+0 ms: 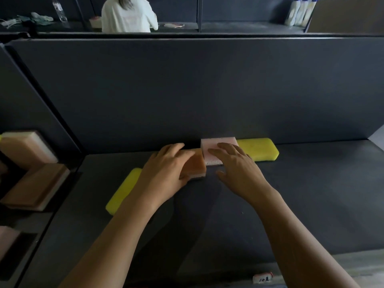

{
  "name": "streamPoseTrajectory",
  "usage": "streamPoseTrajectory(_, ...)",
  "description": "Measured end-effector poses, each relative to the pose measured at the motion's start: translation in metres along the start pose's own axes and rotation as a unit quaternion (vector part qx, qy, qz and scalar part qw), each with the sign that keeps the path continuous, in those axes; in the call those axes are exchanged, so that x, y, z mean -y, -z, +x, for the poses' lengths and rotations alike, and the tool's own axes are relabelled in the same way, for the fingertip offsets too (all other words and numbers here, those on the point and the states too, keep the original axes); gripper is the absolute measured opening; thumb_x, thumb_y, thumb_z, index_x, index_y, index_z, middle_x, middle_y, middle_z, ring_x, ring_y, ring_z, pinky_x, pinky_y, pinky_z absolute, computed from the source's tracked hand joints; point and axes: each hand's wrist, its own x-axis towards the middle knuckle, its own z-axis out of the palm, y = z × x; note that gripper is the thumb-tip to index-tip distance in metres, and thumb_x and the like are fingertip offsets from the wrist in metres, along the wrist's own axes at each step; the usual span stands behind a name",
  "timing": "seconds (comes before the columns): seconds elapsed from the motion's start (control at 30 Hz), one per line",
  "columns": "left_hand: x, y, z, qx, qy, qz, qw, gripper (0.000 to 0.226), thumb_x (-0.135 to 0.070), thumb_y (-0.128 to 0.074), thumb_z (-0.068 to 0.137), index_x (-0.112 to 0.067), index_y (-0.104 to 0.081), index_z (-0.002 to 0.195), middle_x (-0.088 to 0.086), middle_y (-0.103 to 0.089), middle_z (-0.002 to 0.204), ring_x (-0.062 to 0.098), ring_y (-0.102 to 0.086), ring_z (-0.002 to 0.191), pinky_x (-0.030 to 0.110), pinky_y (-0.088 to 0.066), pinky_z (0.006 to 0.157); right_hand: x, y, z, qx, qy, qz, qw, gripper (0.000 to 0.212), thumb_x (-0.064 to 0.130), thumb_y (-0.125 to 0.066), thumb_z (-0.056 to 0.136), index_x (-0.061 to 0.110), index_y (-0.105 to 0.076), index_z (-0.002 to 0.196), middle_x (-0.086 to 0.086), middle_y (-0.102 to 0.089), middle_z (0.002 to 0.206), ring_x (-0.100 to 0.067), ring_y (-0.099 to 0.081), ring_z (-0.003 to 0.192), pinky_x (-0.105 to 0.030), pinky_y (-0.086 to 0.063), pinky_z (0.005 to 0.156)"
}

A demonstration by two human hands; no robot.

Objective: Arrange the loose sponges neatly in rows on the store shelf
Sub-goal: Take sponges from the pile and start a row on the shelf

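Two bare forearms are seen reaching in from the lower edge toward 12 o'clock, across a dark shelf (311,194). At 5 o'clock a small handwritten tag (262,277) is fixed on the shelf's front lip.

The left hand (166,167) is laid over an orange sponge (196,163), with fingers curled over its top and the thumb pressed against its near edge, so the sponge is gripped. At the orange sponge's 2 o'clock a pink sponge (209,148) is set against the back panel (207,90), touching it. The right hand (239,165) is rested flat on the pink sponge, fingers straight and slightly apart. A yellow sponge (259,149) is butted against the pink one at 3 o'clock.

At 8 o'clock of the left hand a second yellow sponge (122,191) is lying at an angle, partly hidden by the wrist.

In the neighbouring bay at 9 o'clock, peach sponges (25,148) with white layers are stacked. Beyond the panel at 12 o'clock a person in a white top (126,15) is seen from behind; white bottles (299,11) are stood at 1 o'clock.
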Motion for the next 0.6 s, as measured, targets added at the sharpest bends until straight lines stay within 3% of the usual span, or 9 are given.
streamPoseTrajectory(0.1, -0.006, -0.005, 0.004, -0.016, -0.027, -0.008, 0.999, 0.048, -0.025, -0.064, 0.091, -0.031, -0.051, 0.136, -0.007, -0.044, 0.142, 0.019, -0.043, 0.128, 0.037, -0.042, 0.102, 0.0, 0.002, 0.001, 0.012, -0.003, -0.006, 1.0, 0.065, 0.025, -0.065, 0.087, 0.03, -0.039, 0.147, 0.002, -0.03, 0.157, -0.02, -0.026, 0.144, -0.036, -0.032, 0.111)
streamPoseTrajectory(0.23, -0.005, -0.01, 0.013, -0.034, -0.009, -0.024, 0.999, 0.041, -0.017, -0.06, 0.092, -0.031, -0.057, 0.13, -0.008, -0.05, 0.135, 0.02, -0.049, 0.121, 0.039, -0.048, 0.092, 0.001, 0.004, 0.002, 0.02, -0.004, -0.004, 1.0, 0.065, 0.027, -0.064, 0.088, 0.032, -0.037, 0.147, 0.003, -0.029, 0.157, -0.019, -0.025, 0.144, -0.036, -0.031, 0.111)
streamPoseTrajectory(0.6, -0.005, -0.013, 0.037, -0.038, -0.016, -0.044, 0.998, 0.049, -0.002, -0.06, 0.086, -0.027, -0.06, 0.128, -0.008, -0.054, 0.132, 0.019, -0.05, 0.12, 0.038, -0.05, 0.091, 0.0, 0.006, 0.003, 0.026, 0.005, 0.004, 1.0, 0.069, 0.031, -0.065, 0.088, 0.034, -0.034, 0.149, 0.003, -0.028, 0.157, -0.019, -0.025, 0.144, -0.036, -0.031, 0.11)
